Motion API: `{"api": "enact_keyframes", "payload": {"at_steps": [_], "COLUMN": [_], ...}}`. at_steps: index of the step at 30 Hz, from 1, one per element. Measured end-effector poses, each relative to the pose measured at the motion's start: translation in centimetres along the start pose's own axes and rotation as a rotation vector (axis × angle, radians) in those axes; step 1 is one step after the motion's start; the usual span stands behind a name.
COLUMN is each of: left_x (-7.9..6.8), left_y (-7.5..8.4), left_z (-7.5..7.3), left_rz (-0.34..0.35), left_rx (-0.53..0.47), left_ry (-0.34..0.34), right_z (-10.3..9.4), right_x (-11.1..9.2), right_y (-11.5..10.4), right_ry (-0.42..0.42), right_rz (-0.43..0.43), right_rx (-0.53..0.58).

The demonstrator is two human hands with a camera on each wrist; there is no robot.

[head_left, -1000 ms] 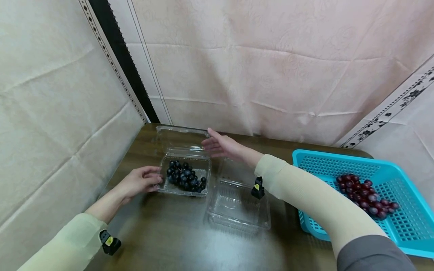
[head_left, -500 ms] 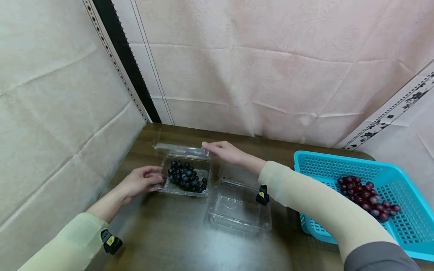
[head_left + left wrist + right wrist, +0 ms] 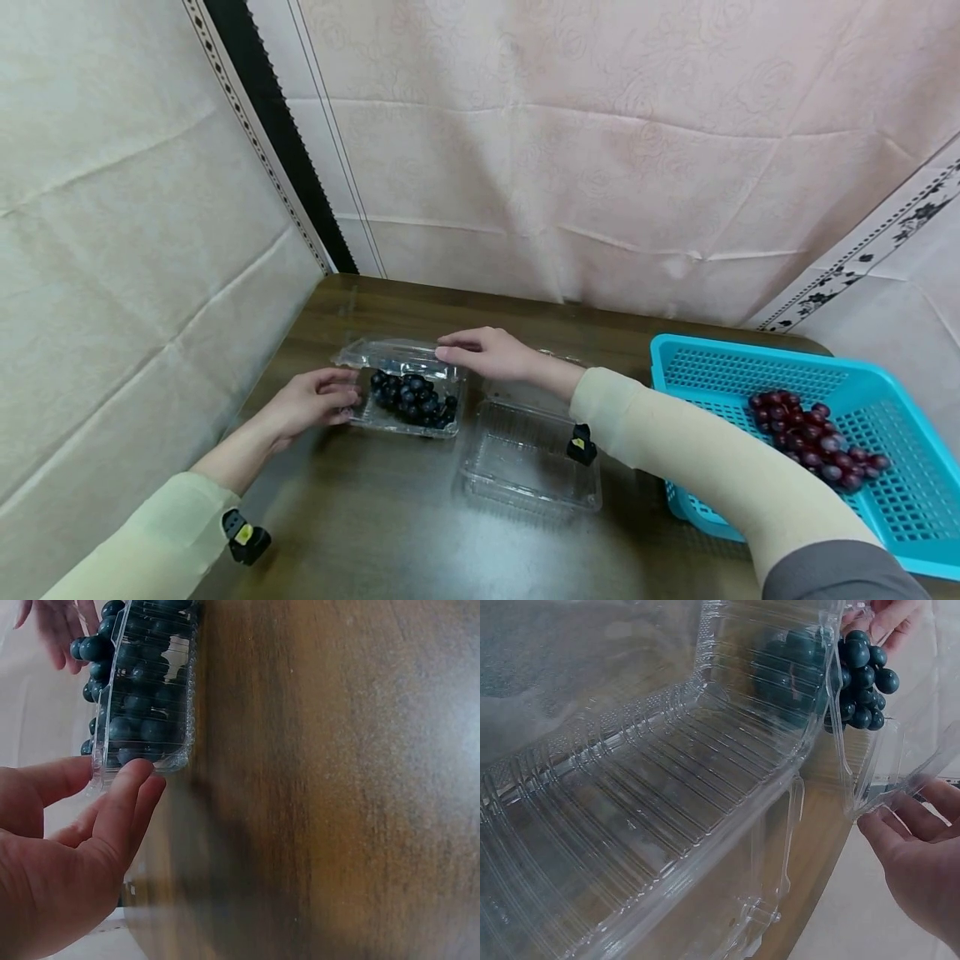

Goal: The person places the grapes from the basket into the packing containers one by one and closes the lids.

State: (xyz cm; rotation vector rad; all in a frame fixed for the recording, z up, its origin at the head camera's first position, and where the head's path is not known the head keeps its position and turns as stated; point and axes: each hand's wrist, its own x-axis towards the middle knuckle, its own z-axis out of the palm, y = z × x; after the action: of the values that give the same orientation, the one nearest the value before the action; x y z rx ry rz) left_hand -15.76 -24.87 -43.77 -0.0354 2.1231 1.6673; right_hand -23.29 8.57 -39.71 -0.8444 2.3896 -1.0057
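Note:
A clear plastic clamshell box (image 3: 375,423) stands on the table, holding a bunch of black grapes (image 3: 412,400). Its hinged lid (image 3: 386,353) leans forward over the grapes, partly lowered. At the box's left side, my left hand (image 3: 318,400) pinches the wall near a corner; the left wrist view has thumb and fingers (image 3: 127,787) on either side of the rim. My right hand (image 3: 487,354) holds the lid at its right end, with the thumb on one face and the fingers behind, as the right wrist view shows. Some grapes (image 3: 862,675) rise above the box's rim.
A second clear clamshell (image 3: 532,458) lies open right of the first, under my right forearm. On the right, a turquoise mesh basket (image 3: 750,348) holds a bunch of red grapes (image 3: 817,442). Pale cloth (image 3: 600,167) hangs behind the brown table (image 3: 360,525).
The lid has swung from standing up behind the box to leaning forward over the grapes. My right hand has come down and toward me with it. My left hand stays in place.

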Motion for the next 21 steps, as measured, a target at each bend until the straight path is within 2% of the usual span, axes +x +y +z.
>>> {"api": "enact_keyframes", "payload": {"at_steps": [11, 17, 21], "left_x": [-0.2, -0.5, -0.7], "left_y": [-0.3, -0.2, 0.3], "left_z": [-0.7, -1.7, -2.6], "left_rz": [0.003, -0.025, -0.036], "left_rx": [-0.028, -0.050, -0.026], "left_ry": [-0.018, 0.007, 0.022], "right_z": [0.7, 1.1, 1.4], "right_x": [-0.5, -0.8, -1.1], "right_y": [0.1, -0.1, -0.3], "right_ry": [-0.029, -0.058, -0.079], "right_rz": [-0.056, -0.098, -0.114], "right_rx": [-0.105, -0.181, -0.246]}}
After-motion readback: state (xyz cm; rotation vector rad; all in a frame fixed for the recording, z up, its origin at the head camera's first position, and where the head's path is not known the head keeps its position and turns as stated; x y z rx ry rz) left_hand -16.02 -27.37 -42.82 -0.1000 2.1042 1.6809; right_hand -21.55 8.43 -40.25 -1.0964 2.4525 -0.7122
